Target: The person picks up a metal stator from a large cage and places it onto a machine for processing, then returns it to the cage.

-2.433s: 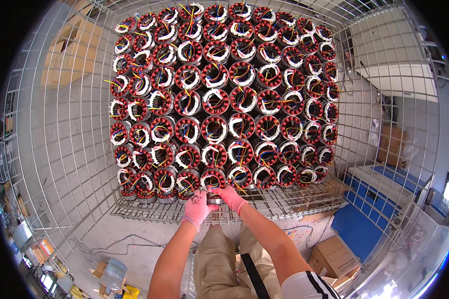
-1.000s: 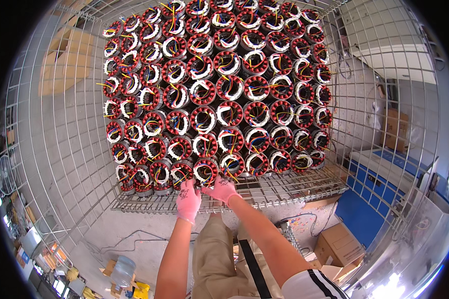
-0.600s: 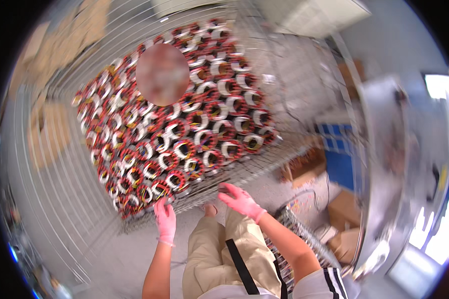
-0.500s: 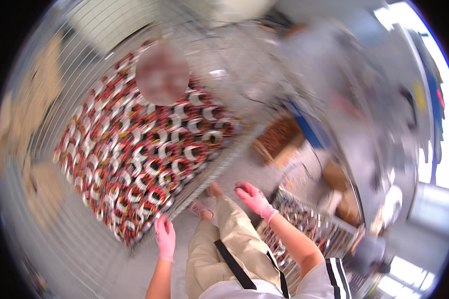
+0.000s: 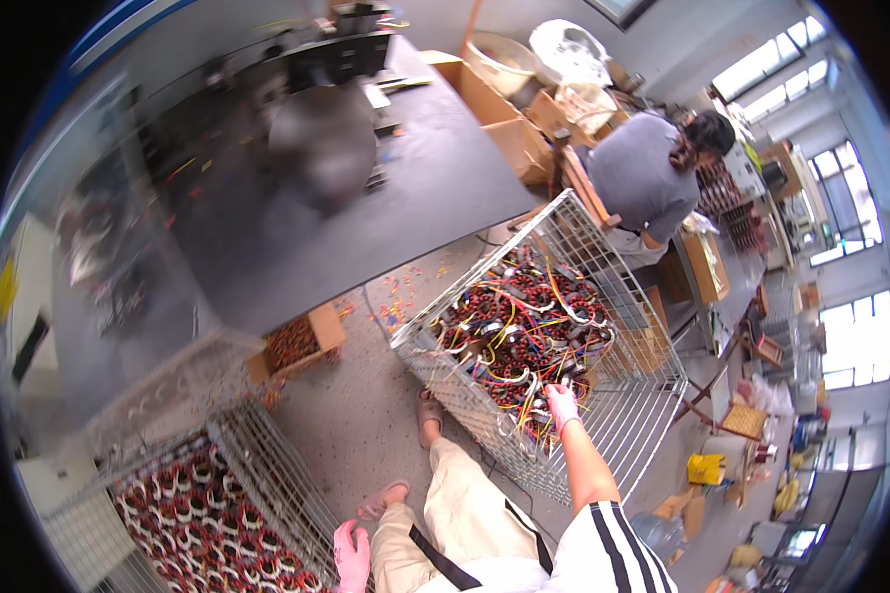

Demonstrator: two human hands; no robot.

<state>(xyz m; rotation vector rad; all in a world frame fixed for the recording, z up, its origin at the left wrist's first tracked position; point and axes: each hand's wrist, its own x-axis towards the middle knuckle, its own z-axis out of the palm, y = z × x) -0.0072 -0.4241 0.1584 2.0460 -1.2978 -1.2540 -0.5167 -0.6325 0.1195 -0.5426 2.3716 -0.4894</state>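
Note:
My right hand (image 5: 564, 405), in a pink glove, reaches into a wire mesh basket (image 5: 648, 430) at the right. Its fingers look pressed together at the near side of a tangled heap of wound ring coils (image 5: 524, 321). These have dark red windings and yellow, white, blue and black leads. What the fingers hold, if anything, I cannot make out. My left hand (image 5: 352, 555), also gloved in pink, hangs low with its fingers apart and nothing in it. Beside it at the lower left, a second mesh basket (image 5: 272, 465) contains rows of coils with white bands (image 5: 208, 519).
A dark worktable (image 5: 435, 188) spans the far left. Under its edge sits a cardboard box (image 5: 326, 331) of small reddish pieces, with scraps on the floor. Behind the right basket, a person in grey (image 5: 643, 168) sits near more boxes. A cable runs across the floor.
My view has swung right, from the basket of rowed coils to the one with the tangled heap. My right hand has moved into that heap. My left hand stays low and empty.

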